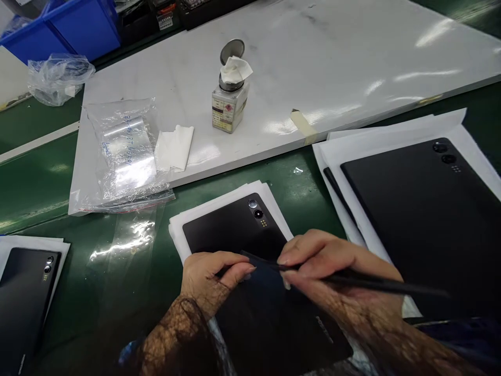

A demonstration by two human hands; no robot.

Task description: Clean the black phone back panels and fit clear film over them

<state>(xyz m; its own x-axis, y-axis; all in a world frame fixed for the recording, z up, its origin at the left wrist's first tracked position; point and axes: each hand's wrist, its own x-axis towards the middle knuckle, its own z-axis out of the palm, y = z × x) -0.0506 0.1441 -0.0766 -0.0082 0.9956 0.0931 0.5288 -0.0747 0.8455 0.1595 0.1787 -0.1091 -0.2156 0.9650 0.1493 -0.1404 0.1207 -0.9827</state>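
Observation:
A black tablet back cover [270, 318] with two camera rings lies on white paper in front of me, partly hidden by my hands. My right hand [332, 261] pinches a long thin black strip [379, 283], which slants across above the cover. At the strip's far left end, my left hand [215, 277] is closed, thumb and forefinger together. Whether those fingers grip the strip's tip or something small, I cannot make out. Another thin black strip [343, 201] rests on paper beside the larger-looking cover [415, 209] at right.
A grey-white board [282, 62] runs behind, bearing a square bottle [229, 107] with its lid up and a wipe on top, a folded white cloth [176, 148] and a clear bag [129, 151]. Another cover [27, 292] lies at left. A blue bin [78, 31] stands far left.

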